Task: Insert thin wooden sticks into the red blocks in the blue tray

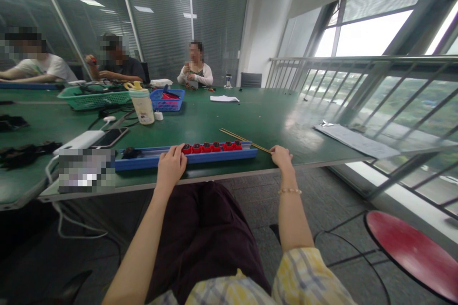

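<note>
A long blue channel-shaped tray (222, 156) lies along the table's front edge, with a row of small red blocks with black tops (205, 147) inside its right part. My left hand (171, 164) is closed over the tray's near wall, its fingertips at the leftmost red block. At the tray's left end sits a black piece (131, 152). Past the tray's right end, my right hand (282, 158) pinches the near ends of two thin gold-coloured sticks (246, 141). The sticks slant away to the left, behind the tray's right end.
To the left are a power bank (80, 142), a phone (110, 138), cables and a cream bottle (142, 107). Green (95, 100) and blue (168, 101) baskets stand behind. A clipboard (352, 139) lies right, a red stool (411, 252) below. Several people sit across the table.
</note>
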The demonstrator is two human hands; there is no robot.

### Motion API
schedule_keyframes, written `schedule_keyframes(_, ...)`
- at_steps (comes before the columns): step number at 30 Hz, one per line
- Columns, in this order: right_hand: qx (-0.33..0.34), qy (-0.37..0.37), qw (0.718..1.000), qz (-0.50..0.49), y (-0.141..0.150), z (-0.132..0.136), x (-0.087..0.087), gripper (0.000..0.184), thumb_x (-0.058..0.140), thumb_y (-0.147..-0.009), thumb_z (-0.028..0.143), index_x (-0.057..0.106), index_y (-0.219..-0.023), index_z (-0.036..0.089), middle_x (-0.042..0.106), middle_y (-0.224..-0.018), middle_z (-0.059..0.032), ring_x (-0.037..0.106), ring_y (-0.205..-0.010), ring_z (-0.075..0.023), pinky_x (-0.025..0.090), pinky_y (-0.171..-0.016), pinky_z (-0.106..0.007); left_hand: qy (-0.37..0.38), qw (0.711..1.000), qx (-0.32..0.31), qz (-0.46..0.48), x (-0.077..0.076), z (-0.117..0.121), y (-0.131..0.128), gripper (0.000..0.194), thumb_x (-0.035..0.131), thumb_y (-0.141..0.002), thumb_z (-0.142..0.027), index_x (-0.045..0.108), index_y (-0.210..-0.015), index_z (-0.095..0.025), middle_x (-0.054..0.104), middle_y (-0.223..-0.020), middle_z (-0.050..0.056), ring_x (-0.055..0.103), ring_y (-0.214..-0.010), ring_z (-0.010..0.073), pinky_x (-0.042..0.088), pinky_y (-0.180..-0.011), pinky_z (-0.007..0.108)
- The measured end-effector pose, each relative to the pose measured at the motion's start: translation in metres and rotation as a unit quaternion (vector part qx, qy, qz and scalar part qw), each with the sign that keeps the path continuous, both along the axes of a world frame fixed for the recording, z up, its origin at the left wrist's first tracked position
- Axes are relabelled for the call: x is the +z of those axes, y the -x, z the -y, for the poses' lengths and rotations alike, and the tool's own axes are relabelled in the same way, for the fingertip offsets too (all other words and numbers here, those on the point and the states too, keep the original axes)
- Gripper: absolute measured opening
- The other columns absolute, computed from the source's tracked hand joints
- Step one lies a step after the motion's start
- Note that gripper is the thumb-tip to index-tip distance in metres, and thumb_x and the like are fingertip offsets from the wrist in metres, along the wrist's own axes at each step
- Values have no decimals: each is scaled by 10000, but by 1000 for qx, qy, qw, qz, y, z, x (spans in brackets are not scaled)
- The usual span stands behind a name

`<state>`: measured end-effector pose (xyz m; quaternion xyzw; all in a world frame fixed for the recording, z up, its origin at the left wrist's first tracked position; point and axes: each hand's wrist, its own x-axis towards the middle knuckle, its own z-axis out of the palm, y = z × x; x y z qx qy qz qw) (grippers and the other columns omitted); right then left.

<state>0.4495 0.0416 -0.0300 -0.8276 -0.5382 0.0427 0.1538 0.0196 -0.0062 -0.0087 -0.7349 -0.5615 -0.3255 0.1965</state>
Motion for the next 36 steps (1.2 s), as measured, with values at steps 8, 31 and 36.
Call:
schedule_keyframes(8, -16, 12, 999, 39, 14, 7, 5, 373, 421, -917, 165, 637, -1220, 154, 555, -1304, -204, 469, -1270, -345, 385, -1011, -501, 0, 1000, 3, 1, -1, -1, 0, 426, 320, -977, -296, 545, -1315, -168, 651, -1205, 133, 621, -1055, 263, 429, -890, 394)
schedule_keyframes(31, -37, 24, 997, 63, 29, 7, 8, 450, 336, -895, 81, 553, -1286, 36, 524, -1305, -281, 465, -1259, -356, 391, -997, -520, 1, 1000, -2, 0, 1, 1, -1, 420, 325, -982, -290, 536, -1327, -177, 648, -1203, 129, 619, -1063, 257, 418, -885, 382)
schedule_keyframes(36, -57, 20, 996, 65, 35, 9, 9, 468, 287, -900, 55, 546, -1287, 12, 506, -1308, -302, 451, -1269, -356, 397, -984, -546, 1, 1000, -2, -2, 1, 1, -2, 417, 329, -983, -285, 537, -1325, -167, 646, -1209, 124, 618, -1061, 255, 415, -883, 378)
